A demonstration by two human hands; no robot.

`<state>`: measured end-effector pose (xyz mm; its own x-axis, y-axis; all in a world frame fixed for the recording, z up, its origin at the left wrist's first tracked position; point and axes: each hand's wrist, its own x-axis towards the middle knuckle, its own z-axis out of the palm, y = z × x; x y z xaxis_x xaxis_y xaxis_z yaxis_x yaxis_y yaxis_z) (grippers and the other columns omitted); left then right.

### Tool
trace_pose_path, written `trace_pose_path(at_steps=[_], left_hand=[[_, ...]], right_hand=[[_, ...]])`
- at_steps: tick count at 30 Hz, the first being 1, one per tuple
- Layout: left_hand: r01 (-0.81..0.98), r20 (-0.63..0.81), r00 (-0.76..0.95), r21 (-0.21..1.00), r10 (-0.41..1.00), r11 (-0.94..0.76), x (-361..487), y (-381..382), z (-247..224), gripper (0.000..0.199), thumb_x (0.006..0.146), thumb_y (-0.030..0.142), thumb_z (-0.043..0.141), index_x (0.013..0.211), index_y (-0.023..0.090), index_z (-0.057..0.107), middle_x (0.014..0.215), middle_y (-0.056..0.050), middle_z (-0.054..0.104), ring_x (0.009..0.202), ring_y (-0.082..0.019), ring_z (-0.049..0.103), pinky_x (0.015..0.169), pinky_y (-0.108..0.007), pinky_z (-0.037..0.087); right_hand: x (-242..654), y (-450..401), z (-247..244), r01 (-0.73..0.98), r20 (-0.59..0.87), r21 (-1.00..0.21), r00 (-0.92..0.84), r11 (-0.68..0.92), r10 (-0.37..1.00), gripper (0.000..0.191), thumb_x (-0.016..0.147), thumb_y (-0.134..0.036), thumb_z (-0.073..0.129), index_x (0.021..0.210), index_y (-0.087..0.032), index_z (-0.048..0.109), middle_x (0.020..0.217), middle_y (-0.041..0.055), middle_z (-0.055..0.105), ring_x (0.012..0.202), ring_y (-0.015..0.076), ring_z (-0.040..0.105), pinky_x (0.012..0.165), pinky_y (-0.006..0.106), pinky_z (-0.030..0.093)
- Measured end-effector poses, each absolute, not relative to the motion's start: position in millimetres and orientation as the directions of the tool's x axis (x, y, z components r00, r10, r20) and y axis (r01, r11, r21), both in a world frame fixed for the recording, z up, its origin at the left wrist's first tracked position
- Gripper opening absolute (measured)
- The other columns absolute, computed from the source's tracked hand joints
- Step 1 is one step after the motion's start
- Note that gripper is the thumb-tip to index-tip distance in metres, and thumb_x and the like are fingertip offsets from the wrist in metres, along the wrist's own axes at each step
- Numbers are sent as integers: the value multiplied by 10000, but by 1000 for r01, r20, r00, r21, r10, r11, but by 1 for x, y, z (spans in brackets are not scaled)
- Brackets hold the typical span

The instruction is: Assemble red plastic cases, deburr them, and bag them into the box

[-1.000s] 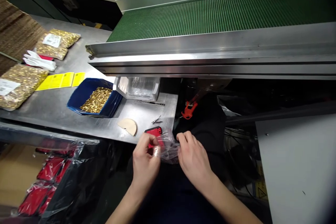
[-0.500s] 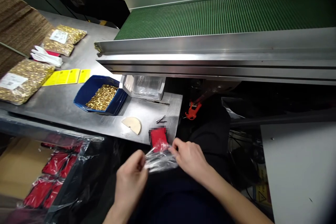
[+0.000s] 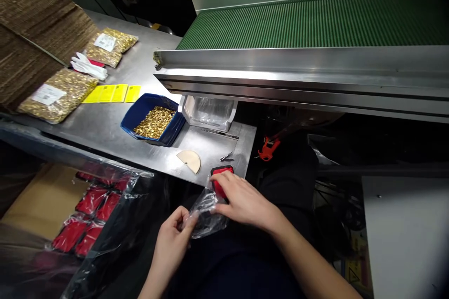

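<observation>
My left hand (image 3: 174,235) pinches the edge of a clear plastic bag (image 3: 206,210) above my lap. My right hand (image 3: 242,196) reaches over a small red pouch with black edging (image 3: 220,188), fingers closed on it and partly hiding it. The pouch lies at the near edge of the metal table, touching the bag's upper end; how far it sits inside the bag I cannot tell. Just beyond are a pale, notched half-round piece (image 3: 190,160) and small metal snips or tweezers (image 3: 226,157).
A blue bin (image 3: 140,107) of small gold pieces stands beside a grey bin of clear bags (image 3: 210,112). Gold-filled bags (image 3: 59,96) and yellow cards (image 3: 112,93) lie left. Bagged red pouches (image 3: 91,200) fill a lined carton. A green conveyor (image 3: 298,23) runs behind; an orange-handled tool (image 3: 268,148) hangs below.
My right hand has moved from the bag's edge up onto the red pouch. My left hand still pinches the bag, now slanting down to the left. The whole view has shifted.
</observation>
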<state>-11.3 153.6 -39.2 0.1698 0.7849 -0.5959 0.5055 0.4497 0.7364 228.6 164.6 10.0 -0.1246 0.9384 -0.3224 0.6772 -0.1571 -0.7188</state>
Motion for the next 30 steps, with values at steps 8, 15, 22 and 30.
trace_pose_path(at_steps=[8, 15, 22, 30], left_hand=[[292, -702, 58, 691, 709, 661, -28, 164, -66, 544, 807, 689, 660, 593, 206, 532, 485, 51, 470, 443, -112, 393, 418, -217, 341], [247, -728, 91, 677, 679, 693, -23, 173, -67, 529, 786, 650, 696, 563, 196, 543, 470, 43, 486, 432, -107, 405, 408, -215, 322], [244, -733, 105, 674, 672, 697, -3, 176, -65, 535, 770, 642, 692, 514, 205, 521, 467, 45, 464, 422, -106, 408, 401, -221, 302], [309, -709, 213, 701, 672, 642, 28, 179, -56, 500, 804, 650, 619, 677, 169, 657, 521, 7, 562, 466, -143, 460, 482, -253, 344]], right_hand=[[227, 90, -37, -355, -771, -574, -69, -738, 633, 450, 871, -577, 731, 1032, -156, 718, 954, 84, 773, 674, 142, 684, 599, 241, 503], [187, 110, -75, -738, -804, -468, 129, -486, 580, 547, 728, -607, 863, 1005, -169, 689, 988, 51, 730, 727, 103, 705, 554, 158, 514], [221, 87, -27, -347, -480, -865, 364, -362, 798, 295, 895, -412, 781, 1087, -192, 739, 925, 23, 746, 779, 140, 703, 695, 213, 539], [214, 50, -4, 703, -142, -710, -93, -36, 985, 115, 922, -140, 580, 965, -222, 648, 932, 22, 725, 781, 193, 643, 699, 307, 420]])
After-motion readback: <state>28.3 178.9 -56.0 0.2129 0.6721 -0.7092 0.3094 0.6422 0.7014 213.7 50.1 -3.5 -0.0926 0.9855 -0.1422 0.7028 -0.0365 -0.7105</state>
